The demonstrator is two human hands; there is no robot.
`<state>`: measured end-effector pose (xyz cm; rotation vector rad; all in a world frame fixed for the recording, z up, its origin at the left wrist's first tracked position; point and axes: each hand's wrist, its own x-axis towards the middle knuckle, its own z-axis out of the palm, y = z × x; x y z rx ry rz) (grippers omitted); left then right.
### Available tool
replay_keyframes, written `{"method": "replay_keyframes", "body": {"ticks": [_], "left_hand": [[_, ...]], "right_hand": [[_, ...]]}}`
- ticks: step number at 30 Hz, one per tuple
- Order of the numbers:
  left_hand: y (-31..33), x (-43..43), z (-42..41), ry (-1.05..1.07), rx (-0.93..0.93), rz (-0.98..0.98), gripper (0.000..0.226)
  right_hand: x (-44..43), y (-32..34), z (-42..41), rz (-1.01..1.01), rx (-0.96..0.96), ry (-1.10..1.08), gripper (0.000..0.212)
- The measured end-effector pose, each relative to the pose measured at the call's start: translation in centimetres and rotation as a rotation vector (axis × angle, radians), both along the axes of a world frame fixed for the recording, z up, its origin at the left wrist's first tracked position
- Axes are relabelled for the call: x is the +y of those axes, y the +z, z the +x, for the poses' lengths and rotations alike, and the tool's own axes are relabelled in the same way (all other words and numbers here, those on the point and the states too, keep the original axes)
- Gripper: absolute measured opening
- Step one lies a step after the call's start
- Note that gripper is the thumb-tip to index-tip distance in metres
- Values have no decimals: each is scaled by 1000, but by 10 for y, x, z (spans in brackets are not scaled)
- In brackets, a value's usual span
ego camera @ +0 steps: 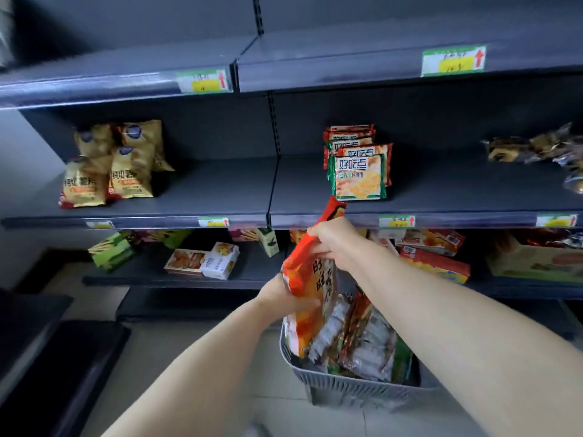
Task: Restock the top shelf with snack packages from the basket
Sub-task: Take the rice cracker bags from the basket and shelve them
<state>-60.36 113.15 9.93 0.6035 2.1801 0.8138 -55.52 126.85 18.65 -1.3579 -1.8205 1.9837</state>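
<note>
Orange-red snack package (310, 272) stands nearly upright over the grey basket (347, 386), long axis vertical, with its lower end among the other packs. The right hand (334, 239) pinches the upper part, fingers curled onto the film. The left hand (284, 294) grips the lower left edge. The top shelf (347, 58) lies well above and beyond both hands, so the lift should go up and forward. The right hand is higher and will probably lead.

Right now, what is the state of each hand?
Left hand: holds the orange snack package low down.
Right hand: grips the same package near its top.
</note>
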Motion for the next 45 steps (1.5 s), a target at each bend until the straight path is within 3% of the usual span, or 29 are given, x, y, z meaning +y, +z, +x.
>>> {"method": "replay_keyframes", "body": {"ticks": [3, 6, 8, 11, 15, 17, 24, 29, 32, 38, 42, 45], "left_hand": [[6, -8, -4, 341, 88, 167, 42], [10, -17, -19, 410, 52, 247, 24], [17, -25, -28, 446, -20, 313, 20], [26, -44, -41, 486, -168, 415, 24], [42, -77, -53, 510, -285, 481, 23], [50, -95, -60, 533, -313, 489, 21], [67, -162, -89, 516, -285, 472, 19], [70, -207, -108, 519, -297, 495, 33], [76, -230, -119, 544, -297, 517, 39], [105, -266, -145, 671, -237, 482, 47], [126, -293, -155, 544, -214, 474, 73], [140, -313, -165, 560, -123, 540, 91]], "right_hand": [[-10, 14, -1, -54, 112, -33, 20], [-11, 17, 6, -17, 151, 35, 27], [-9, 12, 10, 35, 75, 74, 31], [-9, -6, 14, 169, -149, 68, 36], [-33, -22, 25, 128, -319, 96, 79], [-49, -27, 27, 126, -365, 132, 86], [-116, -40, 8, 83, -320, 234, 110], [-152, -53, -5, 145, -283, 193, 122], [-171, -55, -10, 147, -214, 159, 109], [-210, -46, -30, 234, -93, 44, 44], [-237, -14, -58, 217, 113, -78, 34], [-257, 14, -80, 353, 215, -125, 31]]}}
